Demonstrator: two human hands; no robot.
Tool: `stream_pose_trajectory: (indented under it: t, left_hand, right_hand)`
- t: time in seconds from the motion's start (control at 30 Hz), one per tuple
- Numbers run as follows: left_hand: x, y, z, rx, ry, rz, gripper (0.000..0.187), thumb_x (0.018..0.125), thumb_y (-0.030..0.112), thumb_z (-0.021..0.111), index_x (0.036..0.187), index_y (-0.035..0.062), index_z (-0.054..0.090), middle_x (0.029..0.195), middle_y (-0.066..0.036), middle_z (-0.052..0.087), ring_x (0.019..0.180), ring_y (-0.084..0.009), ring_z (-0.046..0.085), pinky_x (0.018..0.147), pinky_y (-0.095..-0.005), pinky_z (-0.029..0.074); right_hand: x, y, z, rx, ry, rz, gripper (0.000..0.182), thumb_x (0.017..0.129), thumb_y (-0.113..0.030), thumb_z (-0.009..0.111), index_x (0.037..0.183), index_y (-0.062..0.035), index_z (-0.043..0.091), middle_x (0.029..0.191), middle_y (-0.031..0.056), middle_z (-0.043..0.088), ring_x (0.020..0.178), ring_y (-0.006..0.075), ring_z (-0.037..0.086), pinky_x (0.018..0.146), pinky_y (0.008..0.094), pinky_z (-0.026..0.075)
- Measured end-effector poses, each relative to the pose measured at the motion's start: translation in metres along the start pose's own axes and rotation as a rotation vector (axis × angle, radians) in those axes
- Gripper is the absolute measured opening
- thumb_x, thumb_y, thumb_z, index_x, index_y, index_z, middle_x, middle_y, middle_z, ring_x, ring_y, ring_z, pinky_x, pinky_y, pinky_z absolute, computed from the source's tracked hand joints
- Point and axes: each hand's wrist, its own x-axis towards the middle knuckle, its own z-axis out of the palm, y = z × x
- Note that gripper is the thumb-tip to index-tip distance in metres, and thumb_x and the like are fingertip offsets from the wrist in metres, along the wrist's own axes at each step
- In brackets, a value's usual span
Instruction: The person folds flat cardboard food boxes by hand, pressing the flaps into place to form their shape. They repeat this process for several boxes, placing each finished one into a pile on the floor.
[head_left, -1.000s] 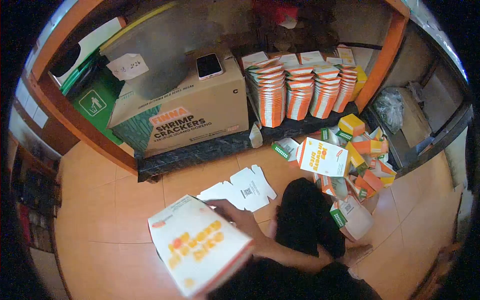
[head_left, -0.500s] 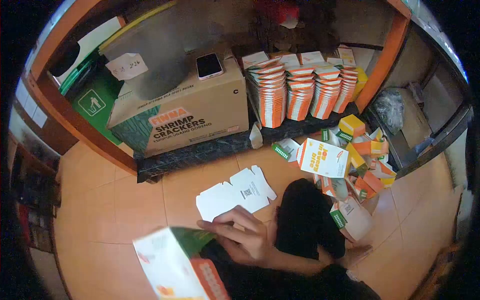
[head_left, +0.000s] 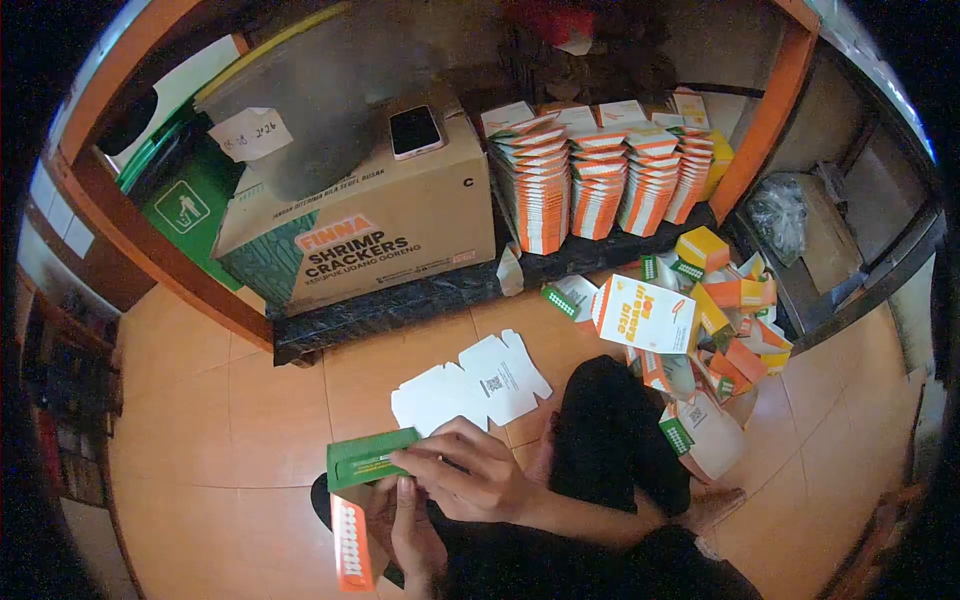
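A small folding carton (head_left: pixel 345 467) is held low in front of me, partly folded, with a green flap on top and an orange panel hanging down. My left hand (head_left: pixel 418 538) grips it from below, thumb up along the inner edge. My right hand (head_left: pixel 475 472) pinches the right end of the green flap, close to the left thumb. Just beyond the hands, a flat white carton blank (head_left: pixel 455 388) with a printed QR code lies on the tiled floor. The carton's far side is hidden.
A pile of opened cartons (head_left: pixel 740 310) lies right of my leg (head_left: pixel 600 430). Stacked flat cartons (head_left: pixel 540 190) stand on a low dark shelf (head_left: pixel 400 312). Beside them are a shrimp crackers box (head_left: pixel 370 235) with a phone (head_left: pixel 415 132) on top and a green bin (head_left: pixel 170 205).
The carton has turned from its white face to show its green flap and orange panel. My left hand has come into view, and my right hand has closed on the flap.
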Motion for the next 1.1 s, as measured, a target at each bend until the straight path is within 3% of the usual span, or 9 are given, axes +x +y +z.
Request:
stream_pose_trajectory:
  t: [0.23, 0.37, 0.6, 0.73, 0.77, 0.9, 1.0, 1.03, 1.1]
  left_hand:
    - [0.006, -0.018, -0.007, -0.022, 0.146, 0.068, 0.028, 0.093, 0.009, 0.058, 0.118, -0.0009, 0.052, 0.103, -0.008, 0.061, 0.086, -0.0139, 0.058, 0.073, -0.0258, 0.046]
    - [0.014, -0.009, -0.015, -0.374, -0.082, 0.021, 0.027, 0.096, 0.013, 0.053, 0.12, -0.0007, 0.048, 0.107, -0.008, 0.059, 0.097, -0.0142, 0.057, 0.083, -0.0285, 0.045]
    - [0.018, 0.002, -0.005, 0.106, -0.034, 0.216, 0.023, 0.093, 0.012, 0.058, 0.109, -0.0046, 0.055, 0.103, -0.009, 0.061, 0.095, -0.0157, 0.057, 0.084, -0.0285, 0.043]
    - [0.015, 0.009, -0.054, 0.551, -0.515, 0.06, 0.017, 0.083, 0.005, 0.064, 0.097, -0.0037, 0.063, 0.099, -0.014, 0.063, 0.092, -0.0122, 0.057, 0.077, -0.0246, 0.043]
    - [0.016, 0.009, -0.057, 0.658, -0.589, 0.018, 0.018, 0.077, 0.0, 0.063, 0.094, -0.0036, 0.065, 0.097, -0.017, 0.063, 0.095, -0.0167, 0.059, 0.081, -0.0295, 0.045]
    - [0.037, -0.005, -0.056, 0.99, -0.914, 0.374, 0.04, 0.072, -0.003, 0.058, 0.113, -0.0041, 0.059, 0.114, -0.02, 0.057, 0.111, -0.0305, 0.055, 0.099, -0.0401, 0.041]
    - [0.028, -0.019, -0.05, 0.819, -0.46, 0.147, 0.06, 0.072, -0.004, 0.057, 0.13, -0.0032, 0.045, 0.129, -0.021, 0.048, 0.119, -0.0306, 0.049, 0.106, -0.0382, 0.034]
    - [0.029, -0.019, -0.035, 0.314, -0.428, 0.097, 0.067, 0.075, -0.004, 0.055, 0.138, -0.0022, 0.032, 0.137, -0.019, 0.041, 0.126, -0.0271, 0.043, 0.11, -0.0354, 0.029]
    - [0.026, -0.007, -0.012, 0.293, -0.293, 0.13, 0.058, 0.081, -0.001, 0.054, 0.137, -0.002, 0.036, 0.135, -0.018, 0.043, 0.124, -0.0241, 0.044, 0.107, -0.0346, 0.031]
  right_hand:
    - [-0.006, 0.002, -0.006, 0.011, -0.156, -0.087, 0.03, 0.069, -0.003, 0.07, 0.099, -0.0039, 0.068, 0.106, 0.0077, 0.064, 0.087, 0.0244, 0.06, 0.075, 0.0339, 0.052]
    - [-0.007, 0.002, -0.003, 0.022, -0.225, -0.068, 0.024, 0.073, -0.009, 0.066, 0.096, -0.0041, 0.067, 0.118, 0.0096, 0.059, 0.106, 0.0271, 0.056, 0.088, 0.0391, 0.048]
    - [0.01, 0.011, -0.026, 0.212, -0.274, 0.28, 0.031, 0.085, -0.02, 0.062, 0.113, -0.0066, 0.061, 0.128, 0.0132, 0.05, 0.121, 0.0291, 0.047, 0.103, 0.0402, 0.036]
    - [0.018, 0.032, -0.035, 0.642, -0.287, 0.71, 0.045, 0.096, -0.026, 0.056, 0.135, -0.0073, 0.043, 0.131, 0.0155, 0.047, 0.116, 0.0241, 0.051, 0.098, 0.0386, 0.04]
    - [0.01, 0.049, -0.032, 0.456, -0.31, 0.567, 0.051, 0.097, -0.026, 0.055, 0.141, -0.0072, 0.036, 0.125, 0.0129, 0.053, 0.108, 0.0162, 0.055, 0.09, 0.033, 0.045]
    - [0.008, 0.051, -0.033, 0.722, -0.195, 0.87, 0.04, 0.097, -0.018, 0.056, 0.133, -0.0047, 0.049, 0.111, 0.0047, 0.061, 0.097, 0.0092, 0.058, 0.083, 0.024, 0.047]
    - [-0.007, 0.056, -0.024, 0.627, -0.132, 0.904, 0.031, 0.096, -0.019, 0.058, 0.122, -0.0018, 0.058, 0.098, 0.0043, 0.065, 0.087, 0.0077, 0.06, 0.075, 0.0226, 0.048]
    - [-0.01, 0.053, -0.014, 0.574, -0.071, 0.792, 0.025, 0.096, -0.019, 0.059, 0.111, 0.0001, 0.063, 0.09, 0.0039, 0.065, 0.081, 0.0068, 0.06, 0.069, 0.0217, 0.049]
    - [-0.016, 0.042, -0.008, 0.579, -0.192, 0.811, 0.023, 0.096, -0.019, 0.058, 0.106, 0.0014, 0.062, 0.093, 0.0039, 0.064, 0.087, 0.0062, 0.056, 0.072, 0.022, 0.046]
